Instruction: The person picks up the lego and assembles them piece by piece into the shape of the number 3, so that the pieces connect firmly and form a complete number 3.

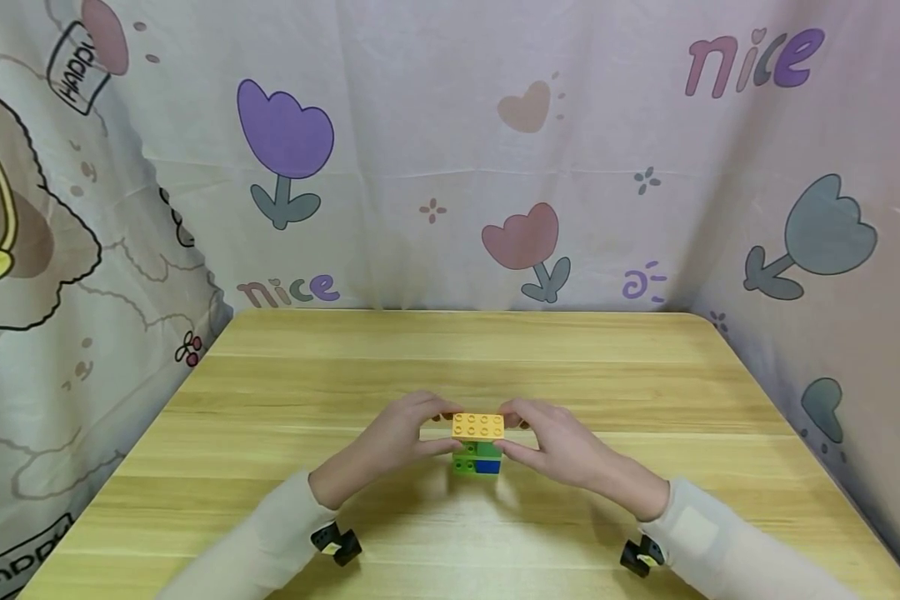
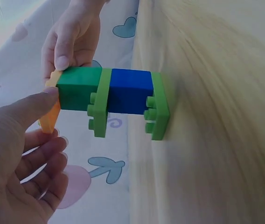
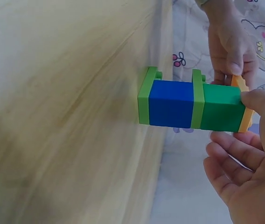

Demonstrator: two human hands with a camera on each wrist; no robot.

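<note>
A small tower of toy building blocks stands on the table in front of me. From the bottom up it has a light green plate [image 2: 159, 107], a blue brick [image 2: 130, 91], a second light green plate [image 2: 101, 103] and a darker green brick [image 3: 223, 107]. On top lies a yellow-orange plate [image 1: 477, 427], studs up, against the green brick. My left hand [image 1: 397, 435] pinches its left end between thumb and fingers. At the opposite end, my right hand [image 1: 562, 442] pinches the same plate. Both light green plates stick out past the bricks to the left, showing studs.
The wooden table [image 1: 330, 350] stretches around the tower. Behind it and along both sides hangs a printed curtain [image 1: 420, 100] with flowers and words. A small black device [image 1: 336, 543] sits at the left sleeve, and another black device [image 1: 641, 556] at the right.
</note>
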